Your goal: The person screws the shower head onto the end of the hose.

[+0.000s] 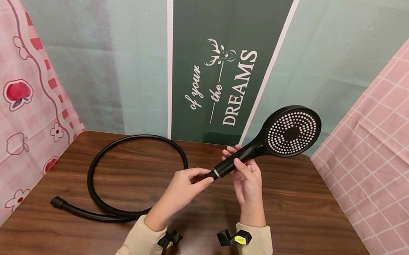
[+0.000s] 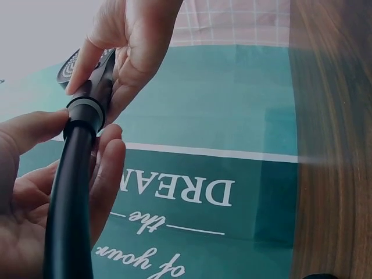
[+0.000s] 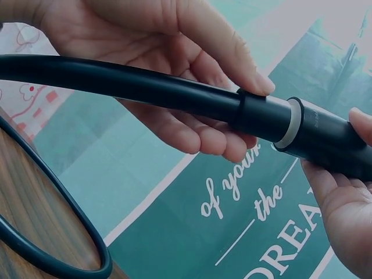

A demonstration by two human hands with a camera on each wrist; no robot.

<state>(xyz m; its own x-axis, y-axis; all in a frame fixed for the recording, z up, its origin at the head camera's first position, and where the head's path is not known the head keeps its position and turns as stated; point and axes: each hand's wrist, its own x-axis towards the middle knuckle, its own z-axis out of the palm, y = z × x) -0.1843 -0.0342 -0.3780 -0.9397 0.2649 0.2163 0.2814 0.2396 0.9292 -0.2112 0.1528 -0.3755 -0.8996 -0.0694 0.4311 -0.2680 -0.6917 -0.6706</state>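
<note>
A black shower head (image 1: 293, 132) with pale nozzles is held up above the table, tilted with its face toward me. My right hand (image 1: 248, 183) grips its handle (image 3: 331, 139), thumb on the near side. At the handle's lower end, my left hand (image 1: 188, 185) pinches the collar (image 3: 264, 116) of a black shower hose (image 1: 91, 170) between thumb and fingers. A light ring (image 3: 290, 124) shows between collar and handle. From the left hand the hose (image 2: 70, 203) runs back and loops on the table, its other end fitting (image 1: 57, 202) lying at the left.
The brown wooden table (image 1: 299, 218) lies under both hands. A green printed cloth (image 1: 229, 19) hangs behind it, with a pink apple-pattern cloth (image 1: 1, 124) at left and a pink checked cloth (image 1: 389, 161) at right. Both wrists carry small black cameras (image 1: 242, 237).
</note>
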